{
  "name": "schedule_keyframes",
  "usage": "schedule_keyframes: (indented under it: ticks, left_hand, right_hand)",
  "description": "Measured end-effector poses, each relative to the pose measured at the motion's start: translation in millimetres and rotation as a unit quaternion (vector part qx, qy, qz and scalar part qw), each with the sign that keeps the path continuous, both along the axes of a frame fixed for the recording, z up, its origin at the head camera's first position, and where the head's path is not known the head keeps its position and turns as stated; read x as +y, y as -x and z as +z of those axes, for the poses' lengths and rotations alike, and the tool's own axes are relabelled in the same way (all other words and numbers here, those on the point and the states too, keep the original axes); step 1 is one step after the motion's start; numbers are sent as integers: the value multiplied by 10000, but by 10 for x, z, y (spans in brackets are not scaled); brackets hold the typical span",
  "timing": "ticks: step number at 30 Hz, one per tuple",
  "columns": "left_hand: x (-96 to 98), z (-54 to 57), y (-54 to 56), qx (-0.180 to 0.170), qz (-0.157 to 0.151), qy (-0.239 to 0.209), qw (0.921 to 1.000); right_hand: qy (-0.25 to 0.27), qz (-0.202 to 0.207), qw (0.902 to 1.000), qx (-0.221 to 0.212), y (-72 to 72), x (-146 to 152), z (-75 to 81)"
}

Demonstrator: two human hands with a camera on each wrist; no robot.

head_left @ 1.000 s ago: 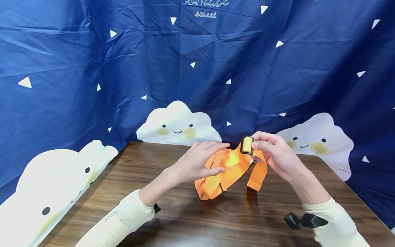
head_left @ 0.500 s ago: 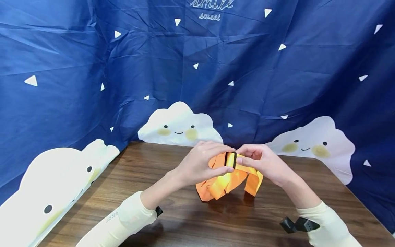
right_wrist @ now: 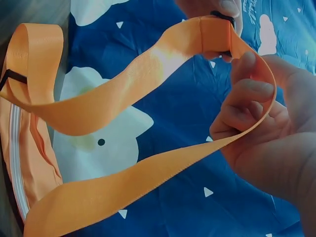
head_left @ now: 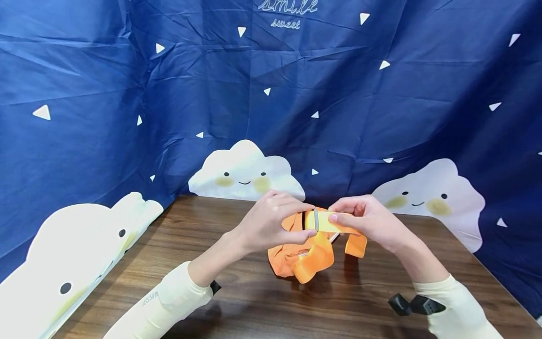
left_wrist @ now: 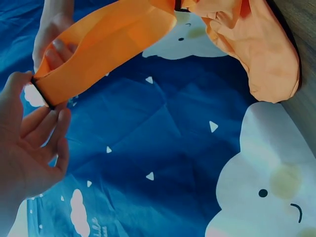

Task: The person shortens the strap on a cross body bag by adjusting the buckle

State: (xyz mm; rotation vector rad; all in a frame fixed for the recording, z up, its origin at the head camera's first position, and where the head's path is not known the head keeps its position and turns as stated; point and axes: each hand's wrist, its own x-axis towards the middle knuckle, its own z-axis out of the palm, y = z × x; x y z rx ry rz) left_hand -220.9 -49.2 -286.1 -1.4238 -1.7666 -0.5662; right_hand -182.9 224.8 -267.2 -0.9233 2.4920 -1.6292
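An orange waist bag (head_left: 280, 258) with a wide strap (right_wrist: 133, 84) lies on the table beneath both hands. Its pale zipper (right_wrist: 17, 158) shows in the right wrist view. Between thumb and fingers, my left hand (head_left: 264, 223) pinches the black strap slider (left_wrist: 43, 94) by its edges, above the bag. Just right of it, my right hand (head_left: 374, 223) pinches the strap where it comes out of the slider. A strap loop hangs in front of the bag, and another length droops below the right hand. A second black fitting (right_wrist: 15, 76) sits on the strap near the bag.
The brown wooden table (head_left: 237, 306) stretches around the bag. Behind it hangs a blue curtain (head_left: 203, 84) with white triangles and smiling clouds. Black wrist devices (head_left: 417, 305) sit on the pale sleeves.
My right hand first held the slider; it moved left to the left hand, which now pinches it. The right hand has since drawn slightly right along the strap, and the front loop has grown.
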Motion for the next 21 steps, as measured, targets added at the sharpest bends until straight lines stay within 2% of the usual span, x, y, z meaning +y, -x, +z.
schedule_keyframes:
  ticks: [7,13,21]
  left_hand:
    - [16,-21,-2,-76,-55,149,9998]
    - [9,-24,-8,-66,-127,295,9995]
    - [-37,41,5,-28,-250,123,9996]
  right_hand:
    - [67,77,9999,99,14,-60,-60]
    - [-73,232,9996,136,58,-124,-94]
    - [91,419,9990,114,72,46,-64]
